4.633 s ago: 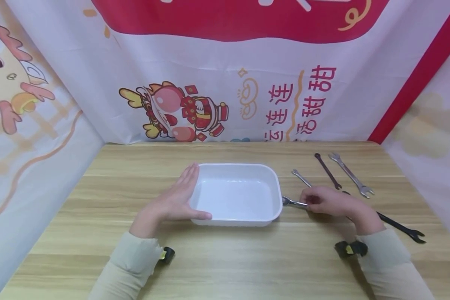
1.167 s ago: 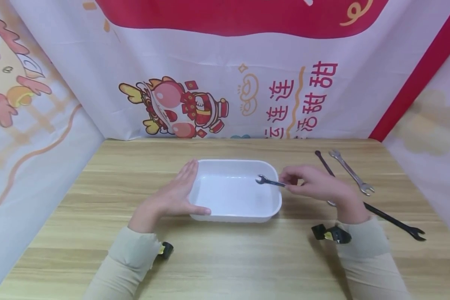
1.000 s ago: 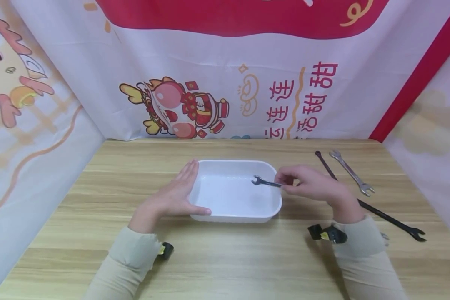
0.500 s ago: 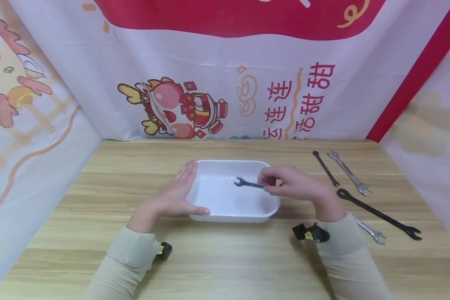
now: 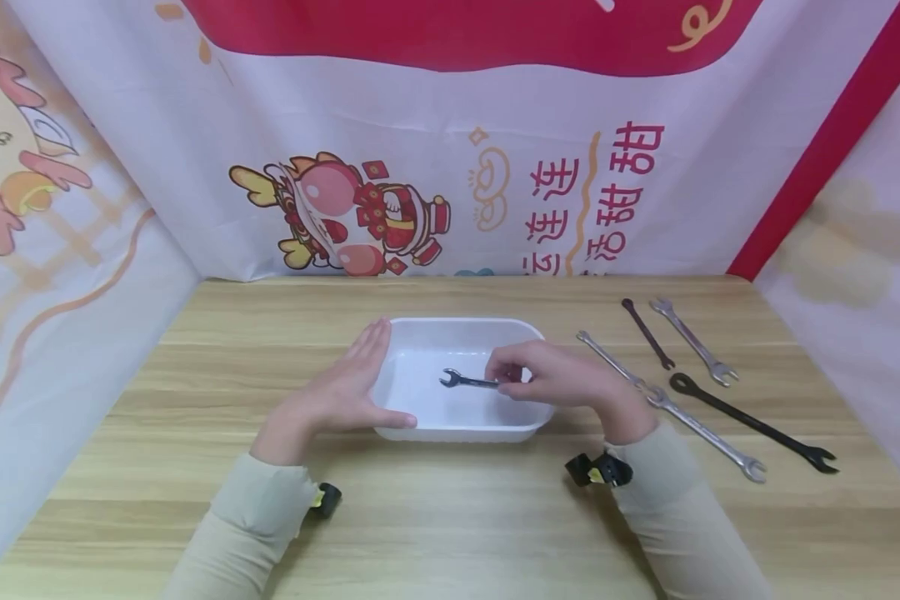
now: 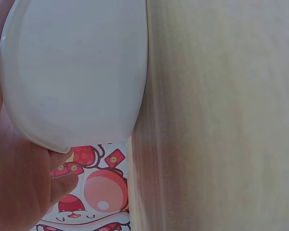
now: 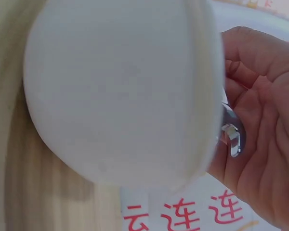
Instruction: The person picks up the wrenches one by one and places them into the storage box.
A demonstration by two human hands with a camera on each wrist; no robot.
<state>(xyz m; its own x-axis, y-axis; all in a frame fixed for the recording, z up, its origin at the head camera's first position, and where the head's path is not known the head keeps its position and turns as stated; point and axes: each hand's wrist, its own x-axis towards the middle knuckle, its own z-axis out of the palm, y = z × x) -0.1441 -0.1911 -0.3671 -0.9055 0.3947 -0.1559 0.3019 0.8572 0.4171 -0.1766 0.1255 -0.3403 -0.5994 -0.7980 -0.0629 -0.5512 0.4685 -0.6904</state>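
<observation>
A white rectangular tray (image 5: 461,434) lies on the wooden table. My left hand (image 5: 333,393) braces its left end, fingers straight along the outer side and thumb over the near rim. In the left wrist view the tray's outer wall (image 6: 77,72) lies against that hand. Inside the tray's outline, my right hand (image 5: 547,372) pinches a silver wrench (image 5: 471,382), its open-ended head pointing left over the tray floor. The right wrist view shows a shiny end of the wrench (image 7: 234,134) under the palm, the rest hidden behind the tray wall.
Several more wrenches lie to the right: a small silver wrench (image 5: 607,358), a dark slim wrench (image 5: 647,335), a silver wrench (image 5: 694,343), a long black wrench (image 5: 753,423) and another silver wrench (image 5: 708,437). A printed cloth (image 5: 420,108) hangs behind the table.
My right hand picked up the silver wrench from right of the tray and has carried it left, over the rim, lower into the tray. My left hand has stayed at the tray's left end.
</observation>
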